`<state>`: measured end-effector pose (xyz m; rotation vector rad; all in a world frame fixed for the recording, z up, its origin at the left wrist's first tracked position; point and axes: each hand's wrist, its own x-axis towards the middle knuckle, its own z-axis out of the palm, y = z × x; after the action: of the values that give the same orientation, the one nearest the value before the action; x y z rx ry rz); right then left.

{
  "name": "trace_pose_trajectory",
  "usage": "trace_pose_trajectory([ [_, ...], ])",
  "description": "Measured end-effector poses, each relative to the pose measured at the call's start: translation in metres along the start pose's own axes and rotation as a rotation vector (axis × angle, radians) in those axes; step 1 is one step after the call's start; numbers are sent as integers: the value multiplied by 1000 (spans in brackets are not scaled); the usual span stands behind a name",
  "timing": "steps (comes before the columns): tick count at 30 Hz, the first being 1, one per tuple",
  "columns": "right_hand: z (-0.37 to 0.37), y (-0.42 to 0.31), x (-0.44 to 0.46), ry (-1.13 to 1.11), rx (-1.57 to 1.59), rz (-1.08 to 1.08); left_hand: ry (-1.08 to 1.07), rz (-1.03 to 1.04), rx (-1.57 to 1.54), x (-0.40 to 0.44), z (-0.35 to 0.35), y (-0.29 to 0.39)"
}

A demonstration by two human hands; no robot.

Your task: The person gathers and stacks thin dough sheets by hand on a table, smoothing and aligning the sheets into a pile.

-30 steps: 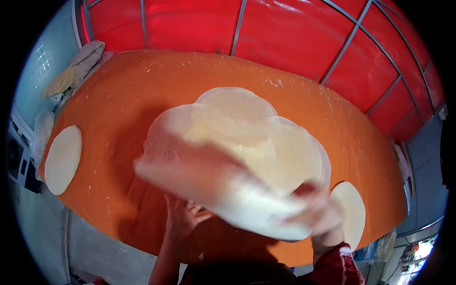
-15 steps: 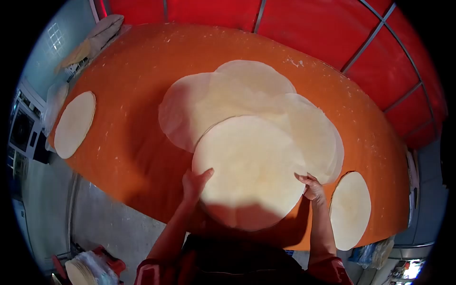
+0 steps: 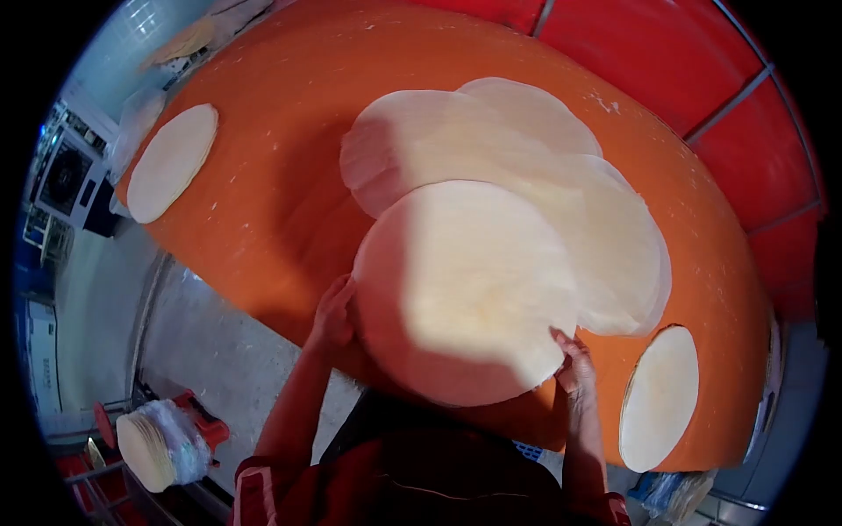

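A large, pale, thin round flatbread (image 3: 478,289) is in front of me, with its near edge raised over the table's front edge. My right hand (image 3: 574,361) pinches its lower right rim, thumb on top and fingers underneath. At the left rim, my left hand (image 3: 335,311) holds the edge, its fingertips partly hidden by the bread. Beyond it, several thinner, overlapping rounds (image 3: 605,237) lie fanned out on the orange table (image 3: 254,202). Shadow covers the left and near parts of the held bread.
A stack of rounds (image 3: 173,164) sits at the table's far left, and another (image 3: 660,399) at the right. On the lower left, a bagged stack of rounds (image 3: 147,451) rests on a red stool (image 3: 206,421). Red panels (image 3: 649,61) stand behind the table.
My view has turned, so the table and breads appear shifted. The left thumb has slid off the bread's top to its rim. My right hand still pinches the right side.
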<state>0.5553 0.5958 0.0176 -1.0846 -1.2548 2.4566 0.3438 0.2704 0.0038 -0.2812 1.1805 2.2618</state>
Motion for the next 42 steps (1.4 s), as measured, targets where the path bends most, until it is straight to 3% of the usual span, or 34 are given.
trace_pose_trajectory([
  [2,18,-4,1,88,-58,-130,2,40,-10,1,-11,-9],
  [8,-6,16,16,152,-152,-200,75,163,-41,-4,-17,-14],
  [15,-4,17,14,117,-116,-214,82,44,-106,-12,-17,-8],
  [21,2,18,12,88,-72,-290,145,164,232,-20,6,-5],
  [23,5,18,12,101,-32,-310,221,19,-105,-24,21,0],
  [24,6,18,12,123,6,-318,210,24,-100,-24,20,0],
  [26,7,14,14,183,-11,-281,168,93,646,-25,12,-9],
  [27,5,12,15,243,-35,-234,201,360,844,-12,-3,-31],
  [28,1,12,14,260,-21,-247,175,361,852,-15,-3,-29],
  [30,-1,7,13,142,-36,-197,141,136,524,-20,4,-14],
  [32,11,3,-7,125,-92,-136,198,64,405,-21,3,5],
  [34,4,12,-6,96,-48,-36,-10,98,344,1,-25,10],
  [35,11,7,-11,93,-13,-15,-47,78,366,10,-25,9],
  [37,21,-8,-4,107,47,-10,81,304,435,27,-18,7],
  [38,19,-10,4,91,79,-78,52,296,452,31,-5,8],
  [40,20,-13,19,92,130,-153,387,365,877,34,23,8],
  [41,24,-15,27,155,55,-179,365,364,892,40,28,6],
  [42,27,-16,32,217,-24,-201,472,463,1121,47,31,0],
])
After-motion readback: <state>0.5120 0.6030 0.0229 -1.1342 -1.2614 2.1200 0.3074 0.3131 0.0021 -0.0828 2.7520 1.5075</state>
